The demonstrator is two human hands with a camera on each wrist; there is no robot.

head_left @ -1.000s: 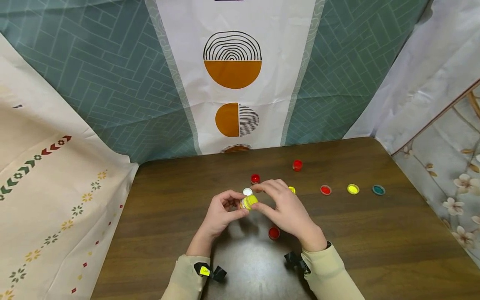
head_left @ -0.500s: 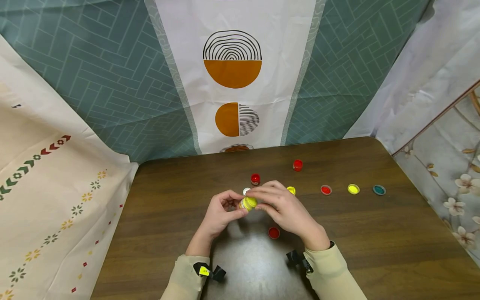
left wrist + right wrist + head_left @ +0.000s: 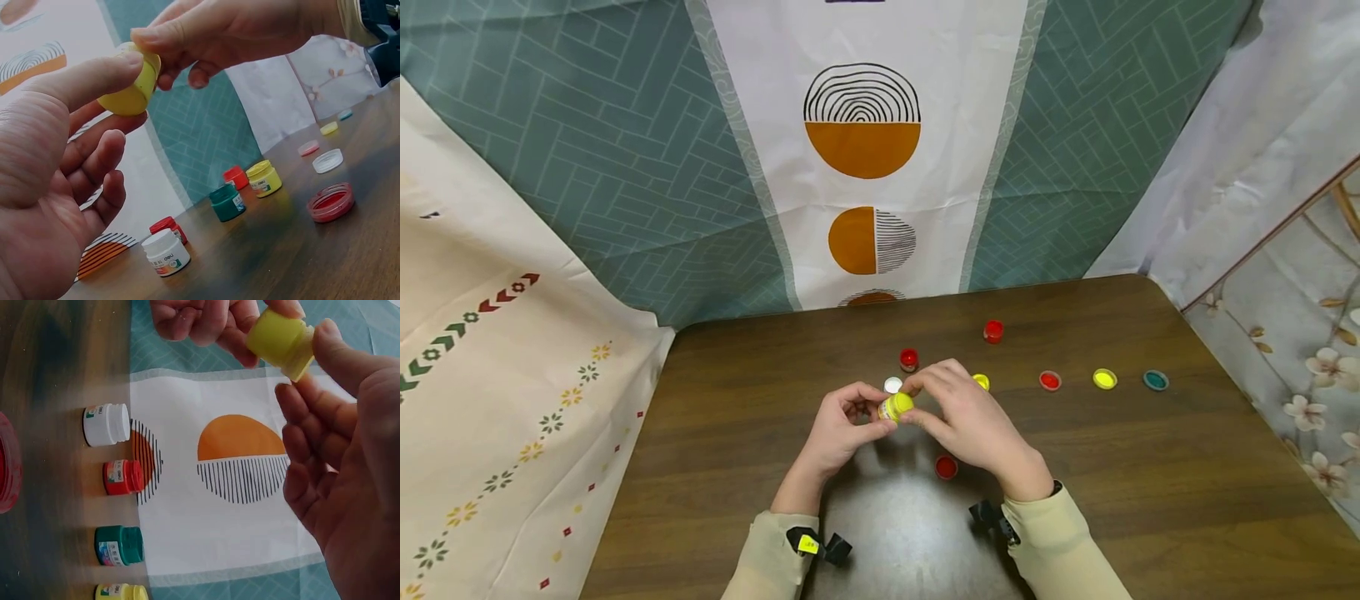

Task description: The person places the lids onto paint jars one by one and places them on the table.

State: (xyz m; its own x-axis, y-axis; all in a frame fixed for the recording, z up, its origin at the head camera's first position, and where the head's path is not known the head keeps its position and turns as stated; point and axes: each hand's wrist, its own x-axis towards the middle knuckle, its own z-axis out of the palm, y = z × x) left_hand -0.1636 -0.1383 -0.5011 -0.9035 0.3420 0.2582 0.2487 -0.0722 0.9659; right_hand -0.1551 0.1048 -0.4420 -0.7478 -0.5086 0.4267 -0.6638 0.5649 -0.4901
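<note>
Both hands pinch one yellow paint pot (image 3: 897,406) above the worktop (image 3: 1150,467): left hand (image 3: 838,429), right hand (image 3: 973,421).

Green pot (image 3: 227,202) behind the right hand (image 3: 972,421) in the head view.

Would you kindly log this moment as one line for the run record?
left hand: holds yellow paint pot | right hand: fingers on its lid end | red lid: on table below hands
</note>
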